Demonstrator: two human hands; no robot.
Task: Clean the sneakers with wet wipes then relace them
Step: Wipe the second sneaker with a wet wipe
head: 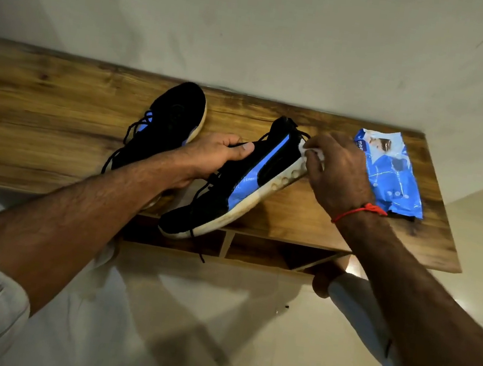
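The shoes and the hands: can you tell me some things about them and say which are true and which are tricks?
1. The left hand grips the held sneaker. True.
2. The right hand is empty. False: it pinches a white wet wipe against the sneaker's sole edge.
3. The wipes packet is red. False: it is blue, lying on the wooden table to the right.
4. The other sneaker lies on the table behind the left hand. True.
5. The held sneaker's laces are gone. False: black laces hang from it.
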